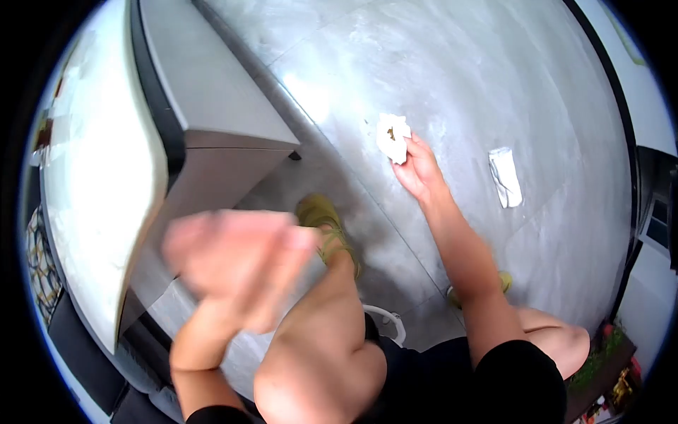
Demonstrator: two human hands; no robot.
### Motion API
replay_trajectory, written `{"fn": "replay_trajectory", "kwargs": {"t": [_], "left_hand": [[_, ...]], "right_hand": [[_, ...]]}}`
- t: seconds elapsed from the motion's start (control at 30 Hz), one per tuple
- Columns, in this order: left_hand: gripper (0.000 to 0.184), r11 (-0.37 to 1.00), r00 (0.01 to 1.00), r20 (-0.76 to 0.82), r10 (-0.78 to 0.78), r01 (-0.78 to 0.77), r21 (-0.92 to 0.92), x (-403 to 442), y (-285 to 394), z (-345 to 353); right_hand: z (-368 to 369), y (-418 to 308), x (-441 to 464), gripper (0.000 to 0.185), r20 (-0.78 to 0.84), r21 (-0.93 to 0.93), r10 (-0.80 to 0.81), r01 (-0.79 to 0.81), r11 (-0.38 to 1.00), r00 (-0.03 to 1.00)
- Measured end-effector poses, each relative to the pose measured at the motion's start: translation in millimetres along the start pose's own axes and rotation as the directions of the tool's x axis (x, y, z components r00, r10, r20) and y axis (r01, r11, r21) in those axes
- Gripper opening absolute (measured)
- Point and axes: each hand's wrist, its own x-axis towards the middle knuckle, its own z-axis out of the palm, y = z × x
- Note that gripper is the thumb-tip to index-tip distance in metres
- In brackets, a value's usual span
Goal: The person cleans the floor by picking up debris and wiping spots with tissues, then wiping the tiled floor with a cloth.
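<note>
My right hand (421, 168) pinches the edge of a crumpled white tissue (393, 138) just above the grey tiled floor. A small brownish bit shows in the middle of the tissue. My left hand (244, 261) is raised over my knee, beside the cabinet, and is smeared by motion. Whether its fingers are closed or hold anything does not show. A folded white cloth or tissue (505, 177) lies on the floor to the right of my right hand.
A grey cabinet (226, 106) with a white rounded top (106, 162) stands on the left. My bent legs and yellow-green shoes (321, 219) are below. Between my legs shows a white curved rim (395, 324). Plants (600, 364) are at the lower right.
</note>
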Motion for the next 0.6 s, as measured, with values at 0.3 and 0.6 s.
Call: {"fn": "replay_trajectory", "kwargs": {"t": [0.3,0.6], "left_hand": [[0.031,-0.232,0.689,0.596,-0.413,0.553,-0.8,-8.4,57.4,218.1],[0.028,-0.232,0.659,0.553,-0.51,0.514,-0.826,-17.8,90.2,210.7]], "right_hand": [[7.2,22.3,-53.6,0.031,0.058,0.298,0.023,-0.039,0.954,0.998],[14.2,50.9,-57.3,0.033,-0.205,-0.038,-0.06,0.054,0.998,0.977]]}}
